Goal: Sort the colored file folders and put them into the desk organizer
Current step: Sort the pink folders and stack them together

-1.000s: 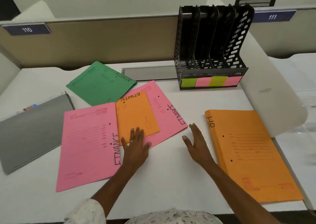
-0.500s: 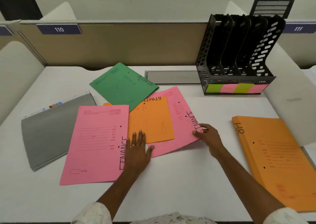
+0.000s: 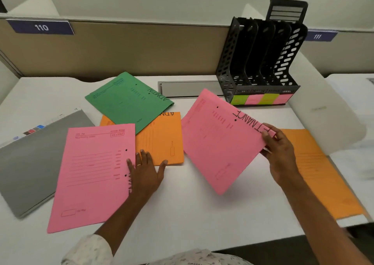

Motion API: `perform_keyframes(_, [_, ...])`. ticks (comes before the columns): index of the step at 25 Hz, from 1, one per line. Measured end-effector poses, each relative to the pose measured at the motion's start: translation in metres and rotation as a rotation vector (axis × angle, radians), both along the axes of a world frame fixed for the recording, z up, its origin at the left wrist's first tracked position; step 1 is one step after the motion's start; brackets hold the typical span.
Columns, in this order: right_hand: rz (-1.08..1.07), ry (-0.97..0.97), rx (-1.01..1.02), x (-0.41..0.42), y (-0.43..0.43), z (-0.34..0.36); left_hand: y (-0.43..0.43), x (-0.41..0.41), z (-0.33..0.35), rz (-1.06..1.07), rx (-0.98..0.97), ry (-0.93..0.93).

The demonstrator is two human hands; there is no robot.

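A tan partition [image 3: 131, 48] runs along the back of the white worktop [image 3: 182, 214]. A blue 110 plate [image 3: 41, 27] sits at the partition's left end and a 111 plate [image 3: 317, 36] towards its right. A dark chair back [image 3: 287, 9] rises behind the partition. A grey flap [image 3: 188, 88] lies just before its middle. A grey binder [image 3: 30, 163] with coloured tabs lies well before its left end. A white divider [image 3: 327, 110] slopes out from its right end.

An office: numbered cubicle partition [image 3: 121, 48], desk organizer [image 3: 261, 62], white desk [image 3: 192, 214].
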State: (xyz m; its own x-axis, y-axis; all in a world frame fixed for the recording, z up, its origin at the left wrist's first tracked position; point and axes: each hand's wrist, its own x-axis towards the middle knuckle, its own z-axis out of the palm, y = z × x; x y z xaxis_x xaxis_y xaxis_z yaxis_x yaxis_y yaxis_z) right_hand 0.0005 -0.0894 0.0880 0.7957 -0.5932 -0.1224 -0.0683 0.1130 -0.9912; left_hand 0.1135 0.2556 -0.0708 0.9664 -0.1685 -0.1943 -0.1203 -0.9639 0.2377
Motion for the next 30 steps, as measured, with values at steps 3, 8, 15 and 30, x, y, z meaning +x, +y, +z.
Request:
perform_keyframes(3, [-0.071,-0.040,-0.084,-0.021,-0.023,0.043,-0.033,-0.002,0.040,-0.121,-0.381,-0.034])
perform_keyframes(8, [-0.049,-0.106,-0.255,-0.028,-0.045,0.099,-0.120,-0.006,0.157,-0.495,-0.710,-0.349])
perform_keyframes(15, [0.107,-0.233,-0.589,0.002,-0.060,0.135,-0.172,-0.015,0.225,-0.582,-0.875,-0.008])
perform_keyframes(30, [0.329,0.295,-0.180,-0.082,-0.092,-0.088,-0.177,-0.054,0.101,0.431,-1.439,0.294])
